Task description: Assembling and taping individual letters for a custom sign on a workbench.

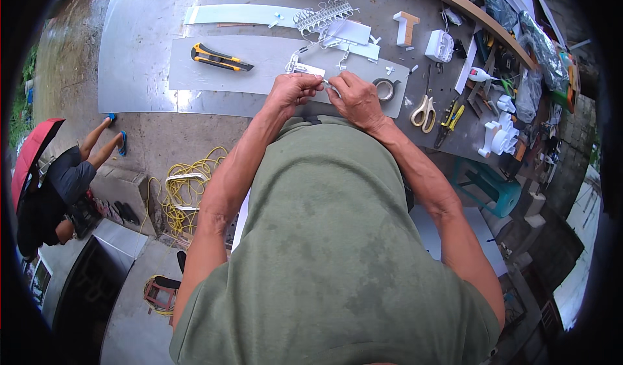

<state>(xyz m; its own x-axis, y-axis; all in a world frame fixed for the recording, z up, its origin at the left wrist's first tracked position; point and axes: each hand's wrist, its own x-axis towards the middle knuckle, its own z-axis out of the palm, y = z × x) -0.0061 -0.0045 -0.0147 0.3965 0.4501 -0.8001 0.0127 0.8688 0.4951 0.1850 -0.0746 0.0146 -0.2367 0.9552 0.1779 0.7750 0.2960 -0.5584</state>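
My left hand and my right hand meet at the table's near edge, fingertips pinched close together. Between them shows a short, thin, pale bit that looks like a wire end; the fingers cover most of it. Just beyond my left fingers lies a small white piece with loose white wires around it. Farther off, a bundle of small white modules on wires rests by several white plates. A roll of dark tape sits just right of my right hand.
On the grey sheet at left lies a yellow-and-black utility knife. Scissors, yellow-handled pliers and a white block letter lie to the right. A teal stool stands below. Yellow cord and a person with a red umbrella are at left.
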